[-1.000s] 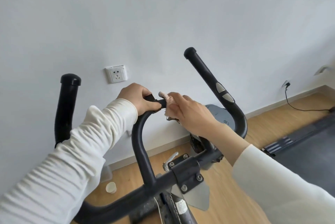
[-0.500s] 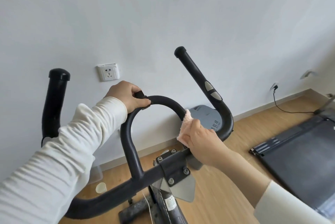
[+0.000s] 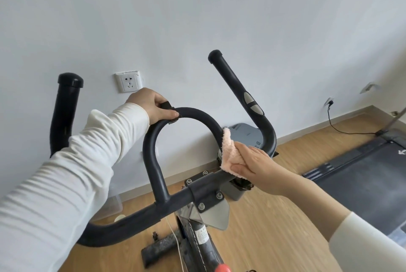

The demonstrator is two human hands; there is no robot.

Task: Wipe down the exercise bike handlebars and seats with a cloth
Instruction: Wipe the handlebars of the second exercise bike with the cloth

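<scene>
Slid fluffy pink cloth [image 3: 229, 157], clutched in right hand [image 3: 256, 165], down black padded handlebar loop [image 3: 153, 161] from top; left hand [image 3: 151, 105] gripped loop's crest; outer grips, seats seemingly left.

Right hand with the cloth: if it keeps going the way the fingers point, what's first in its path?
Nothing new: the right hand already presses the pink cloth against the inner loop bar; that bar blocks it.

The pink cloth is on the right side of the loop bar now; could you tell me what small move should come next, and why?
Probably slide the pink cloth down the loop bar to the bolted clamp. The right hand presses it just above that junction, while the left hand steadies the top.
</scene>
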